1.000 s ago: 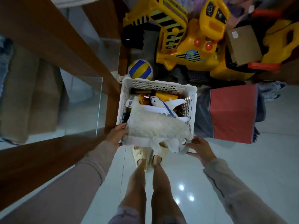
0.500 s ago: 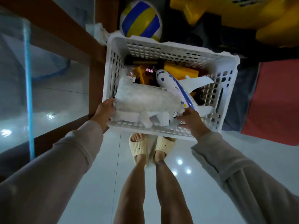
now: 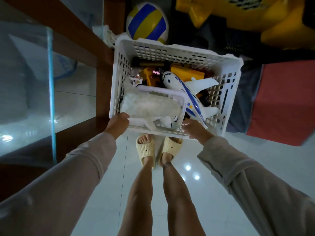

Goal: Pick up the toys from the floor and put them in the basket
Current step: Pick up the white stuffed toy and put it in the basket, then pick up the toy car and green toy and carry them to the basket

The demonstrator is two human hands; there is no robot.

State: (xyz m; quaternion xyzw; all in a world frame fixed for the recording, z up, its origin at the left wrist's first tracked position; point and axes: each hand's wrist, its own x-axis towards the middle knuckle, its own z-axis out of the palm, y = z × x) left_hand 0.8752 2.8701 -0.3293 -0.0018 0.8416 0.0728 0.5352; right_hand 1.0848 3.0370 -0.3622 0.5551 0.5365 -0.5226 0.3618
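Observation:
A white perforated basket (image 3: 177,52) stands on the floor in front of my feet. It holds a white toy airplane (image 3: 179,84), yellow toys (image 3: 187,72) and a small white tray (image 3: 183,99). A white plush toy (image 3: 150,108) lies along the basket's near side, partly in that tray, head to the right. My left hand (image 3: 118,124) is at the near left corner, fingers closed on the plush's rear end. My right hand (image 3: 194,129) rests over the near rim, just right of the plush's head, fingers loose and slightly apart from it.
A blue, yellow and white ball (image 3: 147,23) sits behind the basket. A yellow ride-on toy (image 3: 255,19) fills the top right. A wooden frame with a glass panel (image 3: 51,82) stands on the left. A red and grey cloth (image 3: 281,103) lies to the right. The floor is glossy white tile (image 3: 221,167).
The plush toy has gone from above the near rim down into the basket. Both hands followed it down and my head came closer. My right hand has slipped off the plush's head.

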